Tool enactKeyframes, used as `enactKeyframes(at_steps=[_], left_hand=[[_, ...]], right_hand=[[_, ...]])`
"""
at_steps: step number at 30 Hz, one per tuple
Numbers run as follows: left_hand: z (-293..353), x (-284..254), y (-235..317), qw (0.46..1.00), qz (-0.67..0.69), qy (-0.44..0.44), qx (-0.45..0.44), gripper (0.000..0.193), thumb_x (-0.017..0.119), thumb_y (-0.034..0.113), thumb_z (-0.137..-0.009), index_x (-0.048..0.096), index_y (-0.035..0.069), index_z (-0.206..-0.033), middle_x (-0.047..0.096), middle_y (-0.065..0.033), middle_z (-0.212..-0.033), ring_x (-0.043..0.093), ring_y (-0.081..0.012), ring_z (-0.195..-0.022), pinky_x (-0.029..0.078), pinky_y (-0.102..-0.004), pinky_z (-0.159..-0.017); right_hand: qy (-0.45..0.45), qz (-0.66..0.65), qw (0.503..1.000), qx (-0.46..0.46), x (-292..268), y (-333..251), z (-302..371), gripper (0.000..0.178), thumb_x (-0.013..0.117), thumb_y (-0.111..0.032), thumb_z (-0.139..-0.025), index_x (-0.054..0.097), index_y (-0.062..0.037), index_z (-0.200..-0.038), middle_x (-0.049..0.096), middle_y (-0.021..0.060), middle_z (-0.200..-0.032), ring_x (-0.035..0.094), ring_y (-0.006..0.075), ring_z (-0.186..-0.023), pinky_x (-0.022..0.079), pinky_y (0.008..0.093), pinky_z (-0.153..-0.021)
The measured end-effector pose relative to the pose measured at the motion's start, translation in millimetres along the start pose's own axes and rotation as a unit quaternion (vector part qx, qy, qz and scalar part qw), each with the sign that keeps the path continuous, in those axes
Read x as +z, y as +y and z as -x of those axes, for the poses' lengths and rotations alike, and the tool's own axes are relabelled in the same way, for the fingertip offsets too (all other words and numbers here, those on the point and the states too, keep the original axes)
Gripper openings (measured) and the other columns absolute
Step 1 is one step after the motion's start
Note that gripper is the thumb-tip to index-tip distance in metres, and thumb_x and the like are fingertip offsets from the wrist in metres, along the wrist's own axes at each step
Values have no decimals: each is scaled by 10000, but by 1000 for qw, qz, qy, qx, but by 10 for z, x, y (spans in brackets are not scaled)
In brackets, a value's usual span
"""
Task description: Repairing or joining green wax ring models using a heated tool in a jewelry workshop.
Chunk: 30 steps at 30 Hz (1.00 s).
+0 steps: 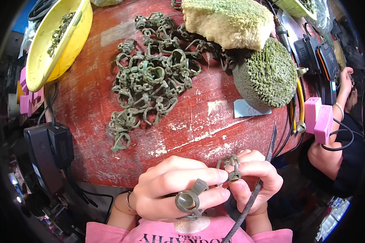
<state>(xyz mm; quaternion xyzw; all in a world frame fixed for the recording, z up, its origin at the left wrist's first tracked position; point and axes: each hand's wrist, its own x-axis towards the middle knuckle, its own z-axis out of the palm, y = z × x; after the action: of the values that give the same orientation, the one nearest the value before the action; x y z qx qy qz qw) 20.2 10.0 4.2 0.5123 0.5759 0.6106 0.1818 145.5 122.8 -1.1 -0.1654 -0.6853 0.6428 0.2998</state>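
Note:
A dark green chain piece (233, 162) stretches between my two hands near the table's front edge. My left hand (166, 188) is closed, pinching the piece with thumb and fingertips. A round ring-shaped link (187, 201) of the same dark green hangs across its fingers. My right hand (261, 174) pinches the other side of the piece. It also grips a slim pointed blade tool (252, 198) with a ridged dark handle, tip pointing up and away. Ahead on the table lies a tangled heap of similar green ring-and-chain pieces (150, 77).
A yellow basin (75, 48) with small green pieces stands at far left. A pale sponge block (227, 24) and a round green textured pad (267, 77) sit at back right, beside a blue paper slip (247, 109). Cables and another person's arm (328, 150) are at right.

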Motion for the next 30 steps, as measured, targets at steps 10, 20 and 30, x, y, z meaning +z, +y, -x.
enactKeyframes(at_steps=[10, 20, 30], left_hand=[[7, 31, -29, 1000, 9, 15, -8, 253, 682, 19, -621, 652, 42, -871, 582, -88, -933, 579, -199, -767, 497, -267, -650], [-106, 55, 18, 900, 293, 96, -309, 155, 637, -49, -686, 574, -52, -828, 600, -133, -817, 581, -174, -769, 460, -276, -696], [-93, -2, -2, 799, 427, 77, -416, 137, 611, -6, -744, 553, -41, -863, 599, -103, -800, 570, -107, -645, 461, -225, -589]], right_hand=[[6, 18, 1000, -16, -1, 11, -7, 235, 652, 78, -651, 575, 68, -872, 593, 158, -754, 593, 216, -642, 483, 270, -555], [-4, 47, 998, -36, -37, -42, -9, 268, 684, 33, -640, 592, 28, -892, 606, 106, -788, 585, 181, -629, 464, 271, -555], [6, 9, 1000, -25, -17, 6, 9, 272, 711, 9, -627, 592, 20, -871, 605, 98, -797, 582, 187, -635, 466, 276, -560]])
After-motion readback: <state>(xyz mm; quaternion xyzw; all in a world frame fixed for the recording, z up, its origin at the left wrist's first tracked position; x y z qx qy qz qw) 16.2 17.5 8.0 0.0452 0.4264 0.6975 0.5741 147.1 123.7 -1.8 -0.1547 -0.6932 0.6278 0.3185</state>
